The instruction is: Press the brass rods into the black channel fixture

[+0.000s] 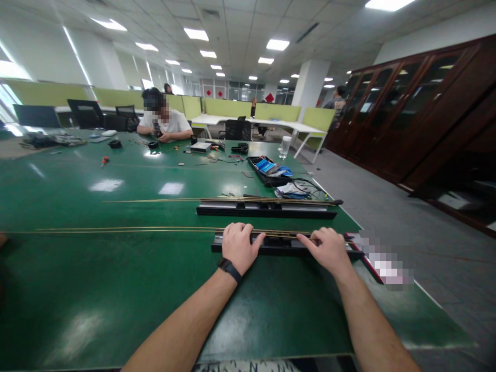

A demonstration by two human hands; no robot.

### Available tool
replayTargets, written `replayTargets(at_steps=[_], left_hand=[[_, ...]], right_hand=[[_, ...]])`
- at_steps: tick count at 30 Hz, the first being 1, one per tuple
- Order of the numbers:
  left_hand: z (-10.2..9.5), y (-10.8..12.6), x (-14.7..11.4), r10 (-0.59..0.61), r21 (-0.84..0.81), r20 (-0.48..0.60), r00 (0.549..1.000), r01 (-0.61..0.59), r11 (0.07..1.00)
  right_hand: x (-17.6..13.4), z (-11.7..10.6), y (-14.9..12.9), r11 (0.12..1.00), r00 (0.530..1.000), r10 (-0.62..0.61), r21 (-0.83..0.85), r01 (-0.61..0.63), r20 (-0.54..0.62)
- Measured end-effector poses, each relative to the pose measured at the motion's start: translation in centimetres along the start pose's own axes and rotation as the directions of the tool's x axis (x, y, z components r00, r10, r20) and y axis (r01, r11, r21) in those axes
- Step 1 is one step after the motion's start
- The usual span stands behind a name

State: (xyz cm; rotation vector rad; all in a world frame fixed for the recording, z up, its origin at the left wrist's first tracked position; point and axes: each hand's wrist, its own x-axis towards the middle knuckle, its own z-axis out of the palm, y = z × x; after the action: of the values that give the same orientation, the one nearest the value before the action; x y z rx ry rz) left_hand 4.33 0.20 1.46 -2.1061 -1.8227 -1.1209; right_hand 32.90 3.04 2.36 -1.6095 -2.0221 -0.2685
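A long black rail (284, 250) with a grey inner face lies across the green table in front of me. Thin brass-coloured rods (127, 229) run along its far side and stretch well out to the left. My left hand (239, 248) is closed over the rail's left part, fingers bent over the far edge and thumb pointing right. Toward the right end, my right hand (328, 248) is closed over the rail and rods, its thumb pointing left. The fingertips of both hands are partly hidden. Behind lies a second black rail (267, 211) with similar rods (155, 200).
A black tray (267, 178) with blue items stands farther back, near cables and gloves (292, 191). A red-edged, blurred item (374, 263) lies by the right table edge. Across the table sits a person (165, 121) holding something dark. A clear cup (284, 147) stands at the far right.
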Motion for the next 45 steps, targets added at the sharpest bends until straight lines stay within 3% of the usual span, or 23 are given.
replayTargets(at_steps=[45], left_hand=[[0.2, 0.0, -0.2, -0.019, 0.027, -0.013, 1.0, 0.019, 0.999]], right_hand=[[0.0, -0.5, 0.9, 1.0, 1.0, 0.011, -0.014, -0.011, 0.021]])
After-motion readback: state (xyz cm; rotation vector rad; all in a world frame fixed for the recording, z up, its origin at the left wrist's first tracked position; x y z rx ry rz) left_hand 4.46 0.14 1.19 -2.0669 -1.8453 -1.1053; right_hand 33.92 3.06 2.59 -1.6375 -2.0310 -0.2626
